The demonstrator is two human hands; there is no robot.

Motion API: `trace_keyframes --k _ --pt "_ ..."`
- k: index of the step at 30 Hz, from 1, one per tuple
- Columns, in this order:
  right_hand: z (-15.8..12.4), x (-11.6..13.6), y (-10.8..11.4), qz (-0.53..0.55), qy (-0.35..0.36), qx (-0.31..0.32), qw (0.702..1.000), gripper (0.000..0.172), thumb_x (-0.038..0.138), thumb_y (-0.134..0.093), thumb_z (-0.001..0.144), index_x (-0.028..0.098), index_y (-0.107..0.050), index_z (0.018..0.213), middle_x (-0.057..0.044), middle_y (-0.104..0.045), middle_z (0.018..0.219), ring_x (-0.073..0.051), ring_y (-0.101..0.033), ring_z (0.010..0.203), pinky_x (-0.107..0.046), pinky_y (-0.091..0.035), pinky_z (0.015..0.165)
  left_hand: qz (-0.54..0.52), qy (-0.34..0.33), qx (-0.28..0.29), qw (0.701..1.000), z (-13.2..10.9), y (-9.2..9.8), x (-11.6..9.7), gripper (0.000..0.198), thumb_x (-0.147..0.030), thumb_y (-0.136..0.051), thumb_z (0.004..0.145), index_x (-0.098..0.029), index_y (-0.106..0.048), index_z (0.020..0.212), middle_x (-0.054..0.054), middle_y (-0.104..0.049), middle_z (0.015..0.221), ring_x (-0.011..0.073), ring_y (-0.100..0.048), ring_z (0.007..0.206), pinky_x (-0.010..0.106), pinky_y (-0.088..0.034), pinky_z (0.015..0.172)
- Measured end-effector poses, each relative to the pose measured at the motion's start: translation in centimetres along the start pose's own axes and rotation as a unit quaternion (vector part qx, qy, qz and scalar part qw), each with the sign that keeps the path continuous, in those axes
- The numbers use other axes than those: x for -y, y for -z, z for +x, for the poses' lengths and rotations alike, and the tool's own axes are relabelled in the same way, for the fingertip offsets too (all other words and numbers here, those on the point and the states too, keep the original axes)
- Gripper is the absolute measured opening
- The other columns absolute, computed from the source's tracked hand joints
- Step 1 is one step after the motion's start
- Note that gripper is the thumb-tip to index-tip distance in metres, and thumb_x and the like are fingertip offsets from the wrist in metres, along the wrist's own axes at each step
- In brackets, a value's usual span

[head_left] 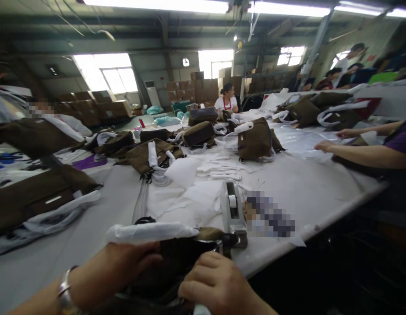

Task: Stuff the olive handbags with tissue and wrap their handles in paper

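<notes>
Ceiling: fluorescent tube lights (157, 5), lit.
Far wall: bright windows (106, 72), with stacked cardboard boxes (192, 89) below.
Furniture: long white worktable (321, 192).
Corner: standing air conditioner (154, 92).

Tape dispenser (233, 210): one is being counted. Brown bag (255, 140): at least ten are being tallied. Near hands: two are being logged, left hand (124, 267) and right hand (216, 284). Bracelet (65, 293): one.

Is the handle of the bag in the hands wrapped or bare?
Wrapped: the handle above the brown bag shows only white wrapping along its visible length.
</notes>
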State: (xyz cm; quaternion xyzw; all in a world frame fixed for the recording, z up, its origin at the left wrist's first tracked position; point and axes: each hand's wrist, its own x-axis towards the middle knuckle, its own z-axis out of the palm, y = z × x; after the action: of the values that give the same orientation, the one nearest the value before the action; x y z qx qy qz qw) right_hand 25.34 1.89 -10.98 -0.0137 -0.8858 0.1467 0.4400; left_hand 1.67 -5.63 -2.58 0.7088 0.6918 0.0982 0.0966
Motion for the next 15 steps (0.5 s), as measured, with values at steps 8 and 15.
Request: trace_keyframes --k 8,15 --pt "7.4 -1.4 9.0 0.368 -0.095 0.412 0.828 0.053 0.018 -0.065 0.094 0.018 -0.054 0.147 -0.01 -0.066 0.138 -0.02 -0.063 0.128 -0.031 -0.047 0.11 0.147 0.095 0.051 0.983 -1.6 0.5 0.5 0.074 -0.008 -0.076 0.082 -0.011 -0.045 0.149 0.023 -0.047 0.156 0.0338 -0.055 0.137 0.043 -0.052 0.108" --pt "9.7 -1.4 2.3 0.096 -0.155 0.434 0.882 0.036 0.001 -0.059 0.087 0.022 -0.077 0.112 -0.003 -0.08 0.101 -0.017 -0.076 0.087 -0.02 -0.058 0.075 0.071 0.003 0.036 0.997 0.2 0.1 2.0 0.016 -0.014 -0.058 0.094 -0.018 -0.068 0.105 0.009 -0.073 0.11 0.0303 -0.073 0.097 0.04 -0.058 0.082"
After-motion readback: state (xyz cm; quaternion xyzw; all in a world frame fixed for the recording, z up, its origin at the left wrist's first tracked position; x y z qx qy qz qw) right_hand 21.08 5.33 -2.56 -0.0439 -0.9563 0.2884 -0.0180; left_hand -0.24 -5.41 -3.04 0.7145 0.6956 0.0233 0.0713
